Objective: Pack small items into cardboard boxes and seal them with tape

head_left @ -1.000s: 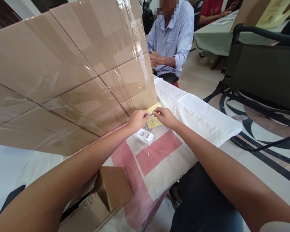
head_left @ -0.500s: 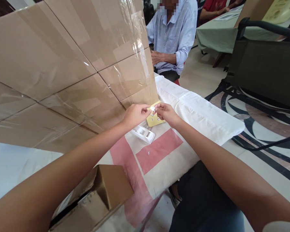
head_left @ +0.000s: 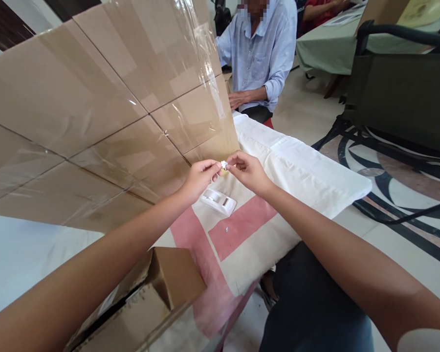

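Observation:
A small white piece (head_left: 224, 165) is pinched between my two hands, held above the cloth-covered table; its exact kind is too small to make out. My left hand (head_left: 202, 177) grips its left side with thumb and fingers. From the right, my right hand (head_left: 250, 171) closes its fingertips on the same piece. Just below the hands lies a white plastic case (head_left: 219, 202) with a rounded part at one end and a small dark slot at the other. A tiny light-coloured bit (head_left: 227, 229) rests on the red patch of the cloth. A little yellow shows behind the fingers.
A tall taped cardboard panel (head_left: 110, 112) stands along the left. An open cardboard box (head_left: 179, 278) is near me at lower left. The white table cloth (head_left: 300, 171) stretches right. Across the table sits a person in a blue shirt (head_left: 262, 54); a dark chair (head_left: 403, 98) stands right.
Both hands have shifted slightly left with the white piece between them. The yellow card with small bits on it, visible under the hands before, is now almost wholly out of sight.

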`<move>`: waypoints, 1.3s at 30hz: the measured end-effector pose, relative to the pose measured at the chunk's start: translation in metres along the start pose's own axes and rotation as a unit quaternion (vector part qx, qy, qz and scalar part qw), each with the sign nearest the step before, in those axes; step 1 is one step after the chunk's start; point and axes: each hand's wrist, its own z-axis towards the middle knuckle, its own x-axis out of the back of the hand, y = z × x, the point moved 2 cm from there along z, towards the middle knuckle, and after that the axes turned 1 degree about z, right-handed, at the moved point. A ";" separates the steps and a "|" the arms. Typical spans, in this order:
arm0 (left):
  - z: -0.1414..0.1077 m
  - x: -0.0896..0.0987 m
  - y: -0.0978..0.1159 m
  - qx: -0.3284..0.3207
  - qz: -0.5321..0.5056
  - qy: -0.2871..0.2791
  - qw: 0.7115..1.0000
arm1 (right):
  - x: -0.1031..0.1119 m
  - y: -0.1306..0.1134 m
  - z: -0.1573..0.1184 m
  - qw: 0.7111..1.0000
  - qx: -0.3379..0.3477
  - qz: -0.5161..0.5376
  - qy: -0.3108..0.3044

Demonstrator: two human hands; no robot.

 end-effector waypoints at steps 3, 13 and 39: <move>-0.004 -0.001 0.001 0.018 -0.023 0.009 1.000 | 0.000 -0.005 -0.001 0.997 0.033 -0.066 0.002; -0.012 0.004 -0.002 0.027 -0.030 0.014 0.999 | -0.007 -0.006 -0.002 0.996 0.043 -0.075 -0.014; -0.014 0.004 -0.003 0.102 0.002 0.048 0.994 | -0.014 -0.007 -0.006 0.981 0.131 -0.121 -0.071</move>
